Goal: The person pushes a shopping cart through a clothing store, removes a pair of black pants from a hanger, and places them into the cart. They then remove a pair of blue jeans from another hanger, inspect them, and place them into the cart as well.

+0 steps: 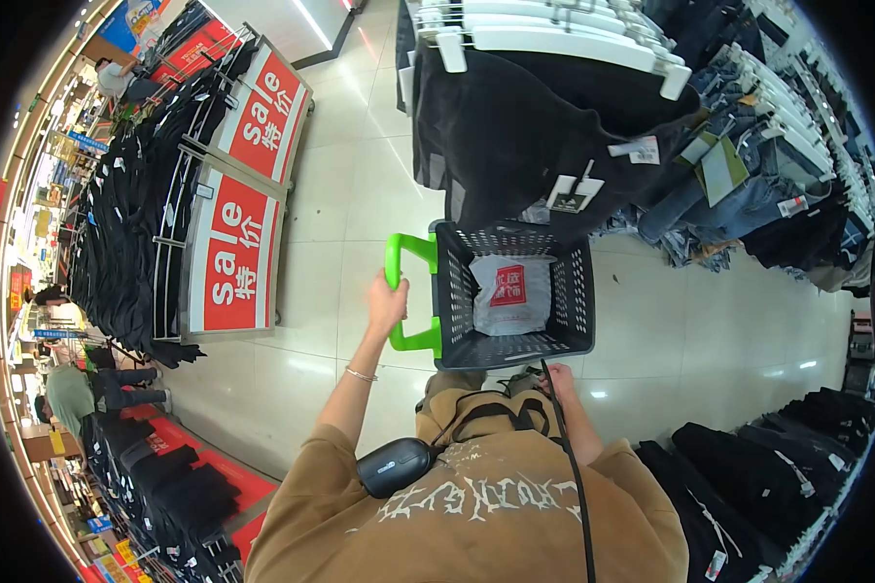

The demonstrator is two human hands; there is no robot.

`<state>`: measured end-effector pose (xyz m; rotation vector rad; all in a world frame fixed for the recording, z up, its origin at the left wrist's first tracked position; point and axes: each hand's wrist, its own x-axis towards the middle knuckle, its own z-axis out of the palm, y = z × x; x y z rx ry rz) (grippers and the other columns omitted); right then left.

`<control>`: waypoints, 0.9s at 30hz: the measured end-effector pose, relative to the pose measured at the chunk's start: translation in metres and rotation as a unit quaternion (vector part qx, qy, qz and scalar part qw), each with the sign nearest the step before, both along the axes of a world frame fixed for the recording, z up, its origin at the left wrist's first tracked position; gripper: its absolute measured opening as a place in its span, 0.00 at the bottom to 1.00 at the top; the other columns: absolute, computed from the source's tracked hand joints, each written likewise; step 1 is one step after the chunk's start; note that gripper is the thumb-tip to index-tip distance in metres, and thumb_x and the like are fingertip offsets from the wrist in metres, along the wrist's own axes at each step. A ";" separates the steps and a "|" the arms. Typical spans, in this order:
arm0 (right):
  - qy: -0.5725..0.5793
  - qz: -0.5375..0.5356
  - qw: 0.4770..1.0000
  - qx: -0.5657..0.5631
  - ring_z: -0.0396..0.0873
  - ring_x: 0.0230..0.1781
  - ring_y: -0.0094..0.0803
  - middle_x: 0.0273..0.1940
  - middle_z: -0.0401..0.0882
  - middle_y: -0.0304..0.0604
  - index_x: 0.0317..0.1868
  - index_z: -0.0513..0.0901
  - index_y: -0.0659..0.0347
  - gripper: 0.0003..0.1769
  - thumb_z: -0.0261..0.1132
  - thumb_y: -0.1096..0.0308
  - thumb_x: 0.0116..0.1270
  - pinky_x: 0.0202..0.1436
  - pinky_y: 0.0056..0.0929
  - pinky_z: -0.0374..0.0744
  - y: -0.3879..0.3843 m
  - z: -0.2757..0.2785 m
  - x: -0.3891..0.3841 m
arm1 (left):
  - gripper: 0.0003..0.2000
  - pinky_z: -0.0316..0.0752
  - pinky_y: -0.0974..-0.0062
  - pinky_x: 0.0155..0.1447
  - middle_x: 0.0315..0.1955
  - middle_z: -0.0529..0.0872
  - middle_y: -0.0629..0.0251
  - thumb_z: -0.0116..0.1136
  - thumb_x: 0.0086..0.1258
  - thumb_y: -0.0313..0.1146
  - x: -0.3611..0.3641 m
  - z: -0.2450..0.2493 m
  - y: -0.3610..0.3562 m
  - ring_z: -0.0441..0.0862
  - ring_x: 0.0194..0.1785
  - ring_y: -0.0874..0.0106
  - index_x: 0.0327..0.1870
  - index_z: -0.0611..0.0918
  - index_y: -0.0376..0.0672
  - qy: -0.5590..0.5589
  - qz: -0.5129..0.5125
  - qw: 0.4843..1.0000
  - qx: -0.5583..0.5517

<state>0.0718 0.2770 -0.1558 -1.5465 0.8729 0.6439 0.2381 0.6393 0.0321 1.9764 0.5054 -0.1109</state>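
Observation:
My left hand (387,303) is closed around the green handle (420,342) of a black shopping basket (578,291). In the basket lies a white plastic bag (515,316) with a red print. My right hand (557,381) is low beside the basket's near right side, by a thin black cord (566,437), its fingers curled. What it holds, if anything, is too small to make out. A black case (396,468) rests against my brown shirt.
Black trousers (554,126) on white hangers stand just beyond the basket, with jeans (715,185) to their right. A rack with red sale signs (235,255) stands at the left. Dark clothes (739,466) hang at the lower right. A person (73,398) is at the far left.

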 end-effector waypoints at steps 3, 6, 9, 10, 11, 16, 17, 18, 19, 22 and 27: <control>-0.164 0.135 0.976 -0.054 0.76 0.19 0.26 0.26 0.80 0.44 0.42 0.76 0.67 0.10 0.56 0.72 0.61 0.20 0.24 0.74 0.021 -0.028 0.023 | 0.12 0.71 0.70 0.17 0.15 0.76 0.59 0.54 0.58 0.29 -0.001 0.002 0.000 0.75 0.13 0.69 0.39 0.73 0.32 -0.005 -0.006 1.000 0.010; -0.189 0.130 0.972 -0.042 0.77 0.21 0.24 0.26 0.80 0.43 0.43 0.76 0.67 0.11 0.55 0.74 0.60 0.23 0.23 0.75 0.052 0.030 0.066 | 0.14 0.74 0.64 0.25 0.18 0.78 0.51 0.55 0.56 0.31 0.001 0.002 0.003 0.79 0.18 0.60 0.39 0.73 0.31 0.005 -0.018 0.999 0.034; -0.209 0.138 0.966 -0.062 0.78 0.22 0.23 0.26 0.81 0.43 0.43 0.76 0.68 0.12 0.55 0.76 0.58 0.27 0.20 0.76 0.073 0.096 0.101 | 0.15 0.75 0.60 0.34 0.21 0.80 0.47 0.55 0.55 0.34 -0.001 -0.013 0.006 0.80 0.26 0.51 0.39 0.75 0.31 -0.028 -0.020 0.994 0.099; -0.213 0.139 0.965 -0.063 0.78 0.22 0.23 0.26 0.81 0.43 0.43 0.76 0.68 0.12 0.55 0.76 0.58 0.27 0.20 0.76 0.073 0.107 0.108 | 0.17 0.74 0.57 0.37 0.22 0.80 0.47 0.56 0.55 0.35 -0.001 -0.012 0.007 0.79 0.29 0.48 0.42 0.74 0.31 -0.038 -0.029 0.991 0.128; -0.233 0.147 0.959 -0.070 0.78 0.23 0.23 0.26 0.81 0.43 0.43 0.76 0.68 0.12 0.55 0.76 0.58 0.29 0.20 0.76 0.072 0.117 0.113 | 0.19 0.74 0.55 0.39 0.23 0.80 0.46 0.56 0.55 0.36 -0.002 -0.011 0.006 0.79 0.32 0.46 0.44 0.73 0.31 -0.046 -0.037 0.986 0.157; -0.280 0.148 0.946 -0.071 0.77 0.25 0.22 0.27 0.80 0.42 0.42 0.77 0.69 0.11 0.55 0.77 0.58 0.31 0.20 0.74 0.058 0.137 0.126 | 0.23 0.71 0.58 0.48 0.37 0.79 0.46 0.57 0.55 0.35 0.000 0.004 -0.003 0.77 0.43 0.50 0.52 0.70 0.33 -0.082 -0.023 0.966 0.245; -0.299 0.168 0.935 -0.089 0.77 0.25 0.22 0.27 0.80 0.41 0.42 0.77 0.69 0.11 0.55 0.77 0.58 0.31 0.20 0.74 0.049 0.125 0.128 | 0.24 0.70 0.60 0.52 0.42 0.78 0.46 0.58 0.56 0.34 -0.001 0.004 -0.004 0.75 0.48 0.52 0.54 0.68 0.34 -0.165 -0.030 0.935 0.312; -0.299 0.173 0.934 -0.086 0.77 0.25 0.22 0.27 0.80 0.41 0.42 0.77 0.69 0.11 0.55 0.77 0.58 0.31 0.20 0.74 0.045 0.131 0.130 | 0.24 0.70 0.60 0.52 0.42 0.78 0.46 0.58 0.56 0.34 0.003 0.010 -0.006 0.75 0.48 0.52 0.54 0.68 0.34 -0.162 -0.026 0.935 0.314; -0.316 0.167 0.930 -0.084 0.77 0.25 0.22 0.27 0.80 0.41 0.41 0.77 0.69 0.10 0.56 0.77 0.58 0.31 0.20 0.74 0.041 0.143 0.133 | 0.24 0.69 0.61 0.54 0.44 0.76 0.47 0.58 0.56 0.33 0.013 0.024 -0.008 0.74 0.51 0.53 0.53 0.69 0.34 -0.189 -0.033 0.945 0.265; -0.342 0.166 0.922 -0.073 0.76 0.25 0.22 0.27 0.79 0.41 0.41 0.77 0.68 0.09 0.58 0.76 0.59 0.30 0.20 0.74 0.029 0.143 0.145 | 0.21 0.69 0.64 0.55 0.45 0.77 0.49 0.60 0.56 0.31 0.056 0.067 -0.017 0.74 0.52 0.55 0.51 0.71 0.34 -0.290 -0.042 0.939 0.181; -0.377 0.196 0.902 -0.078 0.74 0.24 0.19 0.25 0.77 0.37 0.41 0.77 0.68 0.09 0.59 0.75 0.59 0.29 0.19 0.73 0.018 0.161 0.154 | 0.23 0.71 0.66 0.53 0.43 0.80 0.51 0.64 0.56 0.38 0.137 0.124 -0.051 0.78 0.48 0.61 0.48 0.73 0.32 -0.334 -0.061 0.938 0.071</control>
